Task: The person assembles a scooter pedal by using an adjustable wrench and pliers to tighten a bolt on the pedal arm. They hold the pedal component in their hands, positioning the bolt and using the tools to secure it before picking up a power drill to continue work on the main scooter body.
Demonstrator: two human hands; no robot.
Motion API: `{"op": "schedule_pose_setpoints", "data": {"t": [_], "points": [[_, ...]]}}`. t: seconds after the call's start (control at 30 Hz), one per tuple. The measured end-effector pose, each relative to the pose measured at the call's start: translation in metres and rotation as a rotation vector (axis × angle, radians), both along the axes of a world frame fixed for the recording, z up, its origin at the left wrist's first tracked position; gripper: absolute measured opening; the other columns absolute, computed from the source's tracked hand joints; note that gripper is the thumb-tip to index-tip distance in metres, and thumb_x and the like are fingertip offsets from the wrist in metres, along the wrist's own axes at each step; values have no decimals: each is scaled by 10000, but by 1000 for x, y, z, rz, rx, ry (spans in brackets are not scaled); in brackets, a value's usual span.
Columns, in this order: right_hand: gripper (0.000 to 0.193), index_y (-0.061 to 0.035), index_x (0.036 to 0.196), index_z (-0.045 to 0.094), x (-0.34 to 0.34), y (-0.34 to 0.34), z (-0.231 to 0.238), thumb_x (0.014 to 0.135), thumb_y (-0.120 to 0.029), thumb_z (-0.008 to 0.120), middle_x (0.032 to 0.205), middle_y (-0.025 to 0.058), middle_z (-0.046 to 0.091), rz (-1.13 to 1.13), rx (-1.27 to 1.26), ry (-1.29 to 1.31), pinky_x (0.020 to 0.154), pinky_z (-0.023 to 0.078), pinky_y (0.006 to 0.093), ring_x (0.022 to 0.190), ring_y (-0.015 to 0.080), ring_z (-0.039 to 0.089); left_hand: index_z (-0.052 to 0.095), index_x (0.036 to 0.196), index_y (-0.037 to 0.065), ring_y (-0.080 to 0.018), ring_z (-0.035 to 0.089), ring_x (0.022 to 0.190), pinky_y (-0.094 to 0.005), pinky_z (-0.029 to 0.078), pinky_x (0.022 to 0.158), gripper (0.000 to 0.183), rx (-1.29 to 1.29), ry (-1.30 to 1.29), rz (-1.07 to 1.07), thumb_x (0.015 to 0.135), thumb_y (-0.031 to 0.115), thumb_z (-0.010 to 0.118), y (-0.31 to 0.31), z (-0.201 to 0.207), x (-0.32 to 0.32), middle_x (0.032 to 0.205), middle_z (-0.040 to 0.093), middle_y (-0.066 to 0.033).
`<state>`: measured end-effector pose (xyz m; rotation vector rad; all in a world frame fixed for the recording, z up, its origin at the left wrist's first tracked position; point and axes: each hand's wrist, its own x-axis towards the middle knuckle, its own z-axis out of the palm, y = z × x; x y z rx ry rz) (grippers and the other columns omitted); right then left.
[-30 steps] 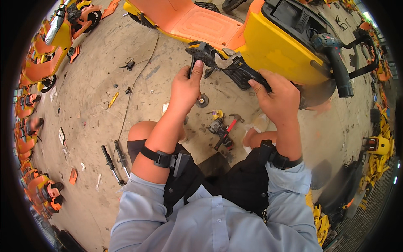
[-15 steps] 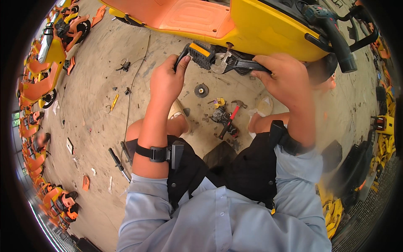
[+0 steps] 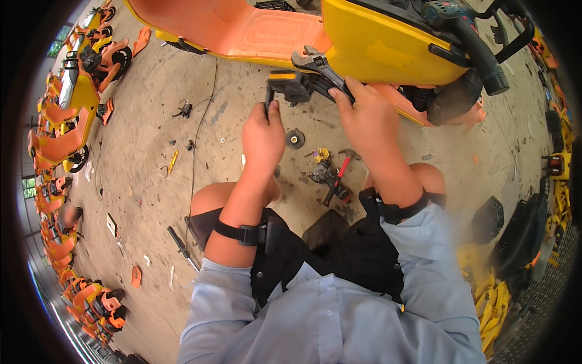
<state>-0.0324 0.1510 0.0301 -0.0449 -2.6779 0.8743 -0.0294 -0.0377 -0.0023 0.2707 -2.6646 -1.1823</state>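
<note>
My left hand (image 3: 265, 136) is closed on a black crank arm (image 3: 270, 97). At its upper end is a black pedal (image 3: 291, 90) with a yellow-orange reflector strip. My right hand (image 3: 371, 118) grips an adjustable wrench (image 3: 324, 65) by its dark handle. The wrench's jaws point up and left, above the pedal and in front of the scooter's side, apart from the pedal in this view. Beyond both hands stands the yellow and orange scooter (image 3: 376, 45). What lies behind the wrench handle is partly hidden.
Between my feet lie a red-handled hammer (image 3: 339, 176), a dark tool with a yellow part (image 3: 320, 170) and a round black disc (image 3: 294, 139). A cordless power tool (image 3: 448, 18) rests on the scooter. More scooters (image 3: 73, 115) line the left; black and yellow panels (image 3: 515, 242) sit right.
My right hand has moved left, and the wrench's jaws have lifted off the pedal's end, up and left. The pedal has tilted, and my left hand has shifted slightly right and nearer.
</note>
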Motion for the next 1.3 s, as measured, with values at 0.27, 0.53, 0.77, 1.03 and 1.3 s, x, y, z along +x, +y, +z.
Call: {"op": "schedule_pose_setpoints", "data": {"t": [0.27,0.53,0.77,1.03,1.3], "points": [[355,-43,1056,700,-13,16,-1,855,-335,720,852,178,688,51,-157,37,683,504,432,796,355,659,532,933,32,-107,402,416,-270,298,398,364,970,-399,13,1025,383,516,2,10,-3,595,407,21],[270,25,1024,681,-14,20,8,927,-227,689,736,82,651,323,-468,62,618,460,287,650,146,567,519,886,70,-109,384,394,-271,294,383,345,1057,-379,-26,1025,386,517,-13,16,-9,572,387,23],[253,4,1161,612,-10,7,19,1024,-189,523,743,10,558,323,-793,-443,487,385,221,584,47,476,543,924,46,-104,437,434,-268,343,422,315,820,-237,135,1010,348,561,-19,6,-16,598,445,13],[225,-12,1184,567,-22,7,-13,1003,-139,521,786,41,599,62,-1009,-427,490,407,240,566,90,515,608,1037,27,-183,527,593,-315,451,585,256,134,136,80,976,275,630,-41,18,-22,679,578,-72],[216,-13,1146,529,-12,-4,-26,988,-160,537,832,121,628,323,-585,-347,638,465,386,667,259,591,585,963,50,-409,603,660,-448,451,579,218,-68,53,37,963,267,610,-60,17,-15,697,618,-187]]}}
